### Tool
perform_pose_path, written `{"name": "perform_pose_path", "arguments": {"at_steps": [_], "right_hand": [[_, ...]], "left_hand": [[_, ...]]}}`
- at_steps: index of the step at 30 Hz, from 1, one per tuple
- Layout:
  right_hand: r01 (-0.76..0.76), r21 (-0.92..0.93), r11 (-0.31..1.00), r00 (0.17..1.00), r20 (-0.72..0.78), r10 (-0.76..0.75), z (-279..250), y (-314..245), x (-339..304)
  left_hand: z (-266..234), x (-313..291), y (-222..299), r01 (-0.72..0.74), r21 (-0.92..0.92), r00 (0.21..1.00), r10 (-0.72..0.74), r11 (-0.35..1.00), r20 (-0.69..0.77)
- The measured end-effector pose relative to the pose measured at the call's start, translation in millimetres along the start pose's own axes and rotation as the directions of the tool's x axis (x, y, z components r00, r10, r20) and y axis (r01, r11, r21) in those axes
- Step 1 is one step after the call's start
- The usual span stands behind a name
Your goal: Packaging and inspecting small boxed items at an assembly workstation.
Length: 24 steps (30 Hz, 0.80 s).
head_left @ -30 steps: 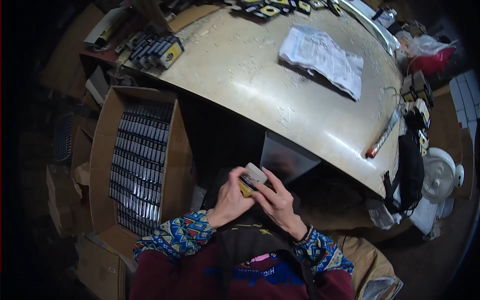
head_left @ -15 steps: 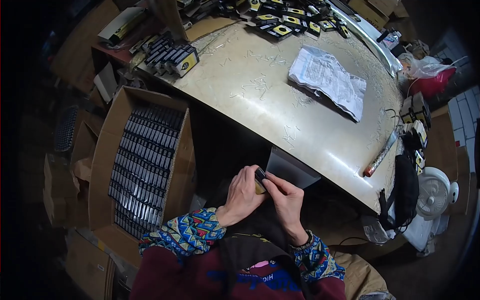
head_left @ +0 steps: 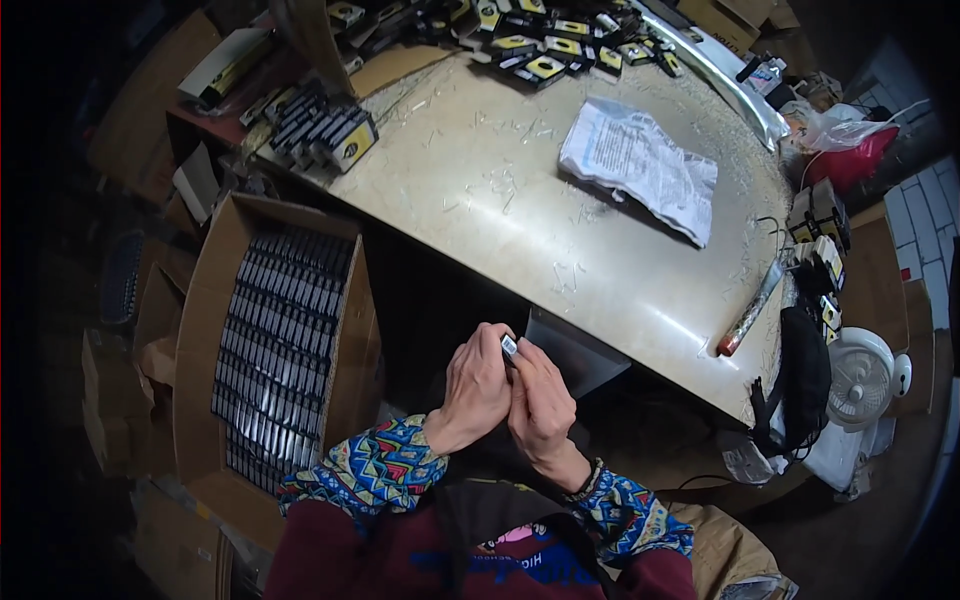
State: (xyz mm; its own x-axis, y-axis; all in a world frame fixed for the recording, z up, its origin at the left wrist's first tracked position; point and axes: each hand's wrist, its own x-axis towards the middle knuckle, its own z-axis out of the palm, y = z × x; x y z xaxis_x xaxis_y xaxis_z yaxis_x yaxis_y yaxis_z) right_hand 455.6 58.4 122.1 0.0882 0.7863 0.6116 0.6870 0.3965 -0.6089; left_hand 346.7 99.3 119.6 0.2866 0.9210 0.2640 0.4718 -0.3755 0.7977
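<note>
Small flat black-and-white packet [head_left: 509, 346] now edge-on; our left hand [head_left: 478, 390] and right hand [head_left: 540, 400] pinch it closed, just below pale round metal counter [head_left: 560, 240]; keep grips even.

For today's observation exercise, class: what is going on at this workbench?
A person holds a small box between the left hand and right hand, pressed together below the table edge. To their left an open carton holds rows of dark boxes. More small boxes and a crumpled plastic bag lie on the table.
</note>
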Motion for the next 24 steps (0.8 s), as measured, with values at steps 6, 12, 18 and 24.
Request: {"name": "perform_pose_path", "arguments": {"at_steps": [6, 12, 18, 24], "right_hand": [[-0.019, -0.017, 1.000, 0.995, 0.095, 0.020, -7, 69, 79], [-0.034, -0.555, 0.831, 0.945, 0.253, 0.208, -10, 161, 152], [-0.044, -0.522, 0.852, 0.924, 0.304, 0.234, 43, 179, 214], [-0.323, -0.370, 0.871, 0.864, 0.261, 0.431, 49, 206, 265]], "left_hand": [[-79, 115, -27, 0.043, 0.312, 0.973, 0.031, 0.949, -0.228], [-137, 210, -64, -0.064, 0.854, 0.945, 0.307, 0.516, -0.114], [-70, 319, -73, -0.298, 0.568, 0.954, 0.215, 0.767, 0.211], [5, 412, -71, -0.134, 0.651, 0.985, 0.026, 0.747, 0.172]]}}
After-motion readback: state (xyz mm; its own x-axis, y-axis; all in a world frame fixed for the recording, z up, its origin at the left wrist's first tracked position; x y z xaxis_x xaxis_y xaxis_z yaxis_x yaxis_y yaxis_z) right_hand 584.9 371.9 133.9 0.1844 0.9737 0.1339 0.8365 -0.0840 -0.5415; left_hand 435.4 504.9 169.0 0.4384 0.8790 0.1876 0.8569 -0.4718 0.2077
